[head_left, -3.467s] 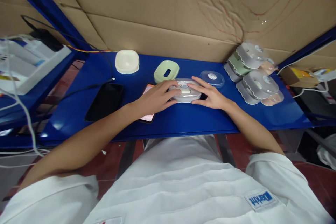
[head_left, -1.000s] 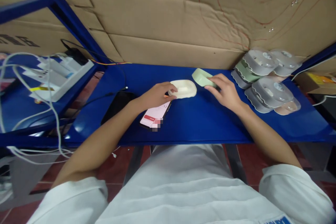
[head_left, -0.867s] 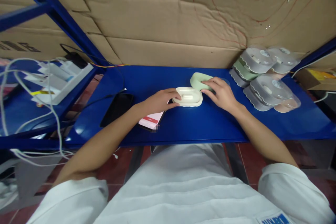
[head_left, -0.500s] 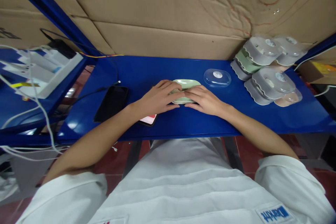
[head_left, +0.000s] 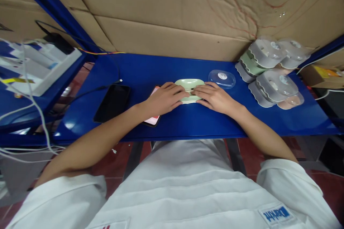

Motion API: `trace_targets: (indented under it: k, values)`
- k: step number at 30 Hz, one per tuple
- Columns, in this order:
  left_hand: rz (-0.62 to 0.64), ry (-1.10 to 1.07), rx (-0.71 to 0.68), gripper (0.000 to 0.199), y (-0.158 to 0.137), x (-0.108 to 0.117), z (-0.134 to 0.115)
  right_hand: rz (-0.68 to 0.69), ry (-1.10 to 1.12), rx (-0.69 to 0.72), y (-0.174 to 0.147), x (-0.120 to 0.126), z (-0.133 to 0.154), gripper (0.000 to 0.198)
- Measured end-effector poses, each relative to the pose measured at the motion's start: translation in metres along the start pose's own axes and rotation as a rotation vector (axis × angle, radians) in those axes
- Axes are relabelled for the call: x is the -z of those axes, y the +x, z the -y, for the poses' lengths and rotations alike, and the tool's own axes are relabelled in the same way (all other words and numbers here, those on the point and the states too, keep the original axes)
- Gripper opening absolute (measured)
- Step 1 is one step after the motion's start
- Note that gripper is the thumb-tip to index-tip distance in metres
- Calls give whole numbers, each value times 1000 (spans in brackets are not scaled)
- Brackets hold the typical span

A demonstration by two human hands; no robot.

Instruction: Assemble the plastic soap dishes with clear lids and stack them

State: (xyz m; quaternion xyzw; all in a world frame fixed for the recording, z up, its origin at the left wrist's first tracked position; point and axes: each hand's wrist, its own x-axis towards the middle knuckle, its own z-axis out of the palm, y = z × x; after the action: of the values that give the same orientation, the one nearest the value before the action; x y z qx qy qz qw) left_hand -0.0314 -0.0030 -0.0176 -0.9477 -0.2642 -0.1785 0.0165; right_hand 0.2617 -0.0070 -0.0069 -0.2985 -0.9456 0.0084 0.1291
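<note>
A light green oval dish (head_left: 189,84), looking like a small box base without its cover, lies on the blue table. From its left side my left hand (head_left: 167,98) grips it, fingertips reaching over the middle. My right hand (head_left: 215,97) grips the opposite side, with its fingers bent inward over the dish. A pale bar or insert shows between the fingertips, partly hidden by them. Just beyond my right hand is a clear plastic lid (head_left: 222,79) with a round white label.
Stacked lidded boxes (head_left: 271,75) in grey, green and peach stand at the right. A black phone (head_left: 113,103) and a phone with a lit screen (head_left: 153,120) lie left. Cardboard (head_left: 161,35) lines the back. White cables (head_left: 40,114) hang at far left.
My hands have moved slightly apart on the green dish, the right one shifting rightward. More of the dish's middle now shows. The whole view has shifted a little.
</note>
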Motion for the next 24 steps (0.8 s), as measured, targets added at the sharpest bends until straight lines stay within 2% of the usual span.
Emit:
trace_targets:
  k: [5,9,11,13,15,17,19,22,24]
  values:
    - [-19,-24,12,30,1,-5,-3,6,23,-6,0,2,2,40]
    - [-26,-55,6,30,1,-7,-5,26,164,-29,-8,10,-22,49]
    - [-32,-63,6,30,1,-6,-6,35,174,-124,-19,16,-46,68]
    - [-25,-58,13,31,2,-5,-7,46,120,-278,-32,18,-74,86]
    - [-10,-46,17,32,2,-4,-8,76,79,-395,-42,17,-97,96]
    - [4,-28,19,33,3,-3,-9,92,71,-432,-48,15,-111,93]
    - [13,-18,23,34,3,-2,-10,76,67,-418,-50,13,-116,81]
    - [18,-17,39,38,3,-2,-11,16,27,-420,-44,15,-108,74]
    - [20,-12,47,42,3,-3,-11,-61,6,-401,-36,20,-91,69]
